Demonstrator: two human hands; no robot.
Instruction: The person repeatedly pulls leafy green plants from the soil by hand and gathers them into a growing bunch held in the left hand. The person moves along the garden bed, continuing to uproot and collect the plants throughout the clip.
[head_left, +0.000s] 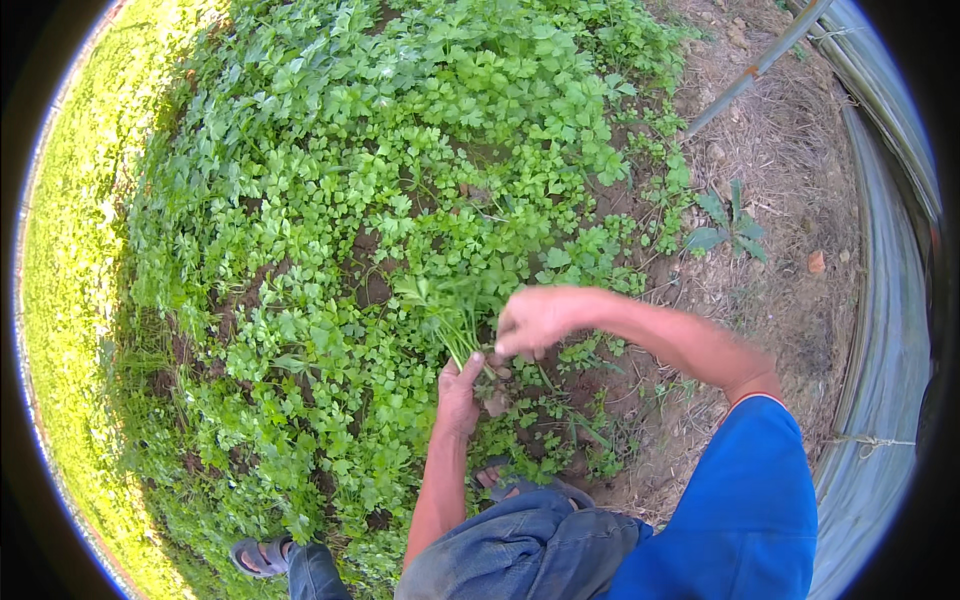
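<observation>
My left hand (457, 396) is closed around the stems of a small bunch of green leafy plants (454, 336), which look like celery or parsley. The leaves fan out above my thumb, and a brown clump of roots and soil (495, 397) hangs beside the fist. Blurred by motion, my right hand (536, 321) is just right of the stems with its fingers bent. Whether those fingers pinch anything is unclear. Both hands are low over a dense bed of the same kind of plants (315, 217).
On the right run a strip of bare soil with dry straw (787, 285), a broad-leaved weed (731, 229) and a slanted pole (757, 67). Plastic sheeting (881, 337) borders it, tied with cord. My sandalled feet (262, 556) stand among the plants.
</observation>
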